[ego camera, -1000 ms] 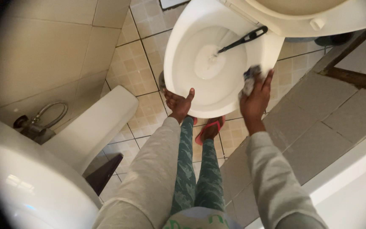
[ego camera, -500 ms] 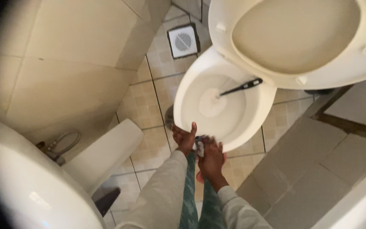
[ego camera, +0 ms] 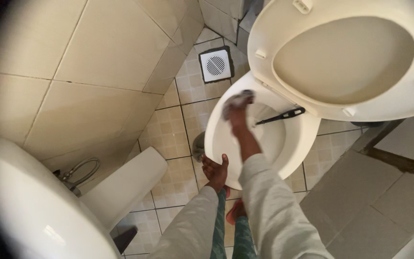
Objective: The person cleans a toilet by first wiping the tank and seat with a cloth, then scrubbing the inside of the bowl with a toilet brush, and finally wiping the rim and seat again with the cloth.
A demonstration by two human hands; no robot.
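Crumpled grey-white cloth [ego camera: 238, 100], right hand [ego camera: 238, 120] pressing it on white toilet rim [ego camera: 215, 129]

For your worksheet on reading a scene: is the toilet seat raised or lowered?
Raised. The toilet seat stands tipped back, showing its underside bumpers, and the bowl rim lies bare where the right hand wipes.

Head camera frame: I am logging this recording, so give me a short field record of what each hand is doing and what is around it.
Place: tiled bathroom floor
Left hand: resting on the near rim of the toilet bowl
Right hand: pressing a grey cloth to the bowl's far left rim
Seat and lid: raised
In bowl: black brush handle
Nearby: floor drain, sink pedestal
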